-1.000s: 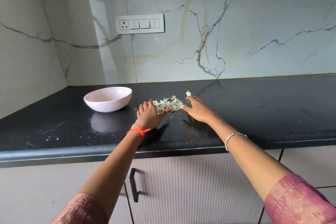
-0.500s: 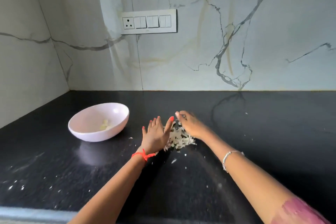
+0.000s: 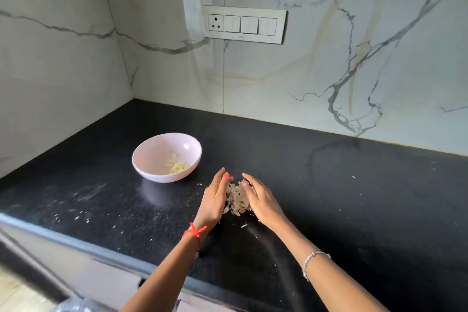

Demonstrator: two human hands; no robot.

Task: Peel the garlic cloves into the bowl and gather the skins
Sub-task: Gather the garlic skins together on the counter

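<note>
Heap of pale papery garlic skins, 4 o'clock from round pink bowl, pressed between flat-fingered left hand and right hand; I judge it featherlight, flyaway, best scooped from underneath.

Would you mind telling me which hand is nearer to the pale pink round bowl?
Left. The left hand lies just right of the pale pink round bowl, against the pile of papery garlic skins; the right hand is beyond the pile, farther away.

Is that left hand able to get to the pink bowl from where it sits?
Probably yes. The left hand rests against the skins, and the bowl stands just to its left, with only bare counter between them.
</note>
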